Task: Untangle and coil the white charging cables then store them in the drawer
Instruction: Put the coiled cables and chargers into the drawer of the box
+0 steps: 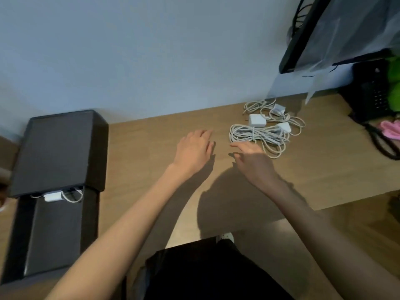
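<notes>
You have white charging cables (257, 135) and white adapter blocks (257, 120) on a light brown, wood-grain tabletop (151, 137). The drawer unit (58, 148) on your left is matt black, with a white cable (54, 196) showing inside. The wall (129, 50) is pale blue-grey. At far right sit a bright green object (394, 83) and a pink object (390, 128).

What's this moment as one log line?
left hand: open, empty | right hand: open, beside cables | cables: on desk | drawer: open, charger inside

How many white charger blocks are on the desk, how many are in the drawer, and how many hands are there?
Charger blocks on the desk: 3
Charger block in the drawer: 1
Left hand and right hand: 2
Total: 6
</notes>
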`<state>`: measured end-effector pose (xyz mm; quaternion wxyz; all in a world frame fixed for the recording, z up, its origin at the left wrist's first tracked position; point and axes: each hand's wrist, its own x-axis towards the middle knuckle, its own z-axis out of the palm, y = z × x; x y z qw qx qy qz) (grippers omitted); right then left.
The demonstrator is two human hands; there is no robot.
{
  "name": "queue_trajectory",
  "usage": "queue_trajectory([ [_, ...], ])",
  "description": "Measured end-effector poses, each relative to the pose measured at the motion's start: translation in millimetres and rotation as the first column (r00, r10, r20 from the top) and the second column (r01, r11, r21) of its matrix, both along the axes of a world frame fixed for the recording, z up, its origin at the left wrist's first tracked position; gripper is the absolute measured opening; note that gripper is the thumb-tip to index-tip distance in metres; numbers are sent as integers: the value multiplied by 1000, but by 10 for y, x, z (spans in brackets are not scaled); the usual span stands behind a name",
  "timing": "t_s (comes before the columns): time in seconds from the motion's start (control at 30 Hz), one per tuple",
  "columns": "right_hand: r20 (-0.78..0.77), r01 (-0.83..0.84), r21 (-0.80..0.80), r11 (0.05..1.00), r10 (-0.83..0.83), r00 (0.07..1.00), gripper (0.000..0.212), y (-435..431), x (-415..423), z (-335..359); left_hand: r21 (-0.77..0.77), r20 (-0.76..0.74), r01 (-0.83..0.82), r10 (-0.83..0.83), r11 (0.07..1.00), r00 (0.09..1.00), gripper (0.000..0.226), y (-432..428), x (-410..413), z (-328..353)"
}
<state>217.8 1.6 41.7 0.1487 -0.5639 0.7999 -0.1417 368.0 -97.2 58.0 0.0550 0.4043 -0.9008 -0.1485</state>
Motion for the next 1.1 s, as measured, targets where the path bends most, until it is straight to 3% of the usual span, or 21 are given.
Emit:
queue_trajectory([
  [0.33,6,17,7,1000,-17,1000,37,179,-1138,38,62,45,9,-11,998,999,48,23,-1046,-141],
  [0.7,32,104,33,994,-105,994,36,-116,-1704,-95,200,40,61,-70,978,997,52,-230,-1614,-438],
  [0.83,57,-40,172,984,31,998,52,-235,-1944,-200,200,90,93,-112,975,990,62,-280,-1896,-604],
  [0.97,65,-224,300,927,215,975,72,-380,-2141,-399,232,243,50,-108,971,964,77,-323,-2109,-835],
  [1.1,61,-380,379,844,387,920,82,-531,-2249,-483,156,314,-22,-28,988,949,75,-246,-2209,-966],
])
